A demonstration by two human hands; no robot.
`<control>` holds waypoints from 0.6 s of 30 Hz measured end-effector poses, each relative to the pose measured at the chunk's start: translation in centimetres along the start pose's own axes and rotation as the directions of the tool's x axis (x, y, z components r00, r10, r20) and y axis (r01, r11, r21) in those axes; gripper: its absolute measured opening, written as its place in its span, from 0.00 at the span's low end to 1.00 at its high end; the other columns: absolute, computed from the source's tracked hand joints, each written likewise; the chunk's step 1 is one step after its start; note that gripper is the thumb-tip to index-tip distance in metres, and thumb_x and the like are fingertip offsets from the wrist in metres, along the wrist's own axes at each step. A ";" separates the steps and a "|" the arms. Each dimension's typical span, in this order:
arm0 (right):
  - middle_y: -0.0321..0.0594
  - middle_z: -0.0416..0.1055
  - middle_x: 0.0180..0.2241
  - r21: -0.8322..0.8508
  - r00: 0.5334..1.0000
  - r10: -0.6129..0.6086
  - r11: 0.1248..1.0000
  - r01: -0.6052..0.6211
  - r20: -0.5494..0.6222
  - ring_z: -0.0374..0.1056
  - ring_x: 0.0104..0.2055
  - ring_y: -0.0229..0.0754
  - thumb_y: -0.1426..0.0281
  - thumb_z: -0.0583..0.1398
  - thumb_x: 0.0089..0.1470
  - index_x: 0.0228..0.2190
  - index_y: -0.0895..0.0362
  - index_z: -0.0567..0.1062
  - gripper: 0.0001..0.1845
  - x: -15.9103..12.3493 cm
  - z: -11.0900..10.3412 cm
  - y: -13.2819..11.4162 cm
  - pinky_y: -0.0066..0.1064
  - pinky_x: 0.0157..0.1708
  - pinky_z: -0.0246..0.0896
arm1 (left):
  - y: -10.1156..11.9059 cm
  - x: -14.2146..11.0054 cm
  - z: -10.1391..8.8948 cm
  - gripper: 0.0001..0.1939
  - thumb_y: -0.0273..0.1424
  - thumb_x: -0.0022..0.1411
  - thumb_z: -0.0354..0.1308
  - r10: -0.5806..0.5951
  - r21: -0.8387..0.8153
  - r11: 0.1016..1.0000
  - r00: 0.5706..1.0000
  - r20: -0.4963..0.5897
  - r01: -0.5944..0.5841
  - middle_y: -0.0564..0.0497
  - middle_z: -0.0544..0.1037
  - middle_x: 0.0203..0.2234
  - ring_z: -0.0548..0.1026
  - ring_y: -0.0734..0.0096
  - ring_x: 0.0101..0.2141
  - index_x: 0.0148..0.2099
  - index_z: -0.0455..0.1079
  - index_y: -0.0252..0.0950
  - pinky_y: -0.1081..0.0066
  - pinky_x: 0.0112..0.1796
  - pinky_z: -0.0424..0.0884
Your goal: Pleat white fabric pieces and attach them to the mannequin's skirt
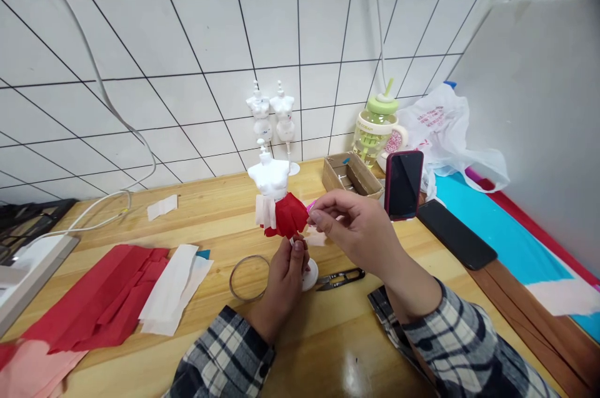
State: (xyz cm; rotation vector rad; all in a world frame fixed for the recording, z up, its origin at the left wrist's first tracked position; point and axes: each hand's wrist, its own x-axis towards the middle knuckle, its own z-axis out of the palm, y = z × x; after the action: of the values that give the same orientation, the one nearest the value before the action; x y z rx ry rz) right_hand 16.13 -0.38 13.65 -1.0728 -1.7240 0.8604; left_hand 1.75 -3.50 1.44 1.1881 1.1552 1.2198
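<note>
A small white dress-form mannequin (269, 176) stands tilted slightly on the wooden table. Around its waist is a red fabric skirt (290, 213), with a pale pink fabric strip (265, 212) over its left side. My left hand (287, 267) is closed round the mannequin's thin stand, just under the skirt. At the skirt's right edge, the thumb and forefinger of my right hand (359, 229) are pinched together on the red fabric. Something bright pink shows just behind those fingertips, too small to make out. The mannequin's round white base (309, 275) is partly hidden by my left hand.
Thread snips (341, 279) and a metal ring (248, 277) lie close by. Red fabric (107, 298) and white strips (171, 292) are at left. Behind stand two more mannequins (284, 114), a cardboard box (351, 176), a phone (404, 185) and a drink bottle (374, 135).
</note>
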 end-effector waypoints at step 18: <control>0.42 0.75 0.43 -0.595 0.985 -0.004 0.797 0.108 0.174 0.69 0.46 0.45 0.70 0.60 0.56 0.47 0.54 0.74 0.15 -6.5 -0.1 9.8 0.33 0.45 0.62 | 0.3 0.5 -1.9 0.16 0.46 0.66 0.49 0.099 0.327 0.944 0.987 -0.129 -0.052 0.58 0.67 0.23 0.67 0.74 0.22 0.42 0.65 0.38 0.73 0.26 0.64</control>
State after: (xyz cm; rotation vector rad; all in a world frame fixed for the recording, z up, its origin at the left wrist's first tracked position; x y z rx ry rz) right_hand 20.49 -2.62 2.99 -1.3782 -2.2409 0.3541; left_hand -0.20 -3.00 1.61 1.4158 1.4710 1.2202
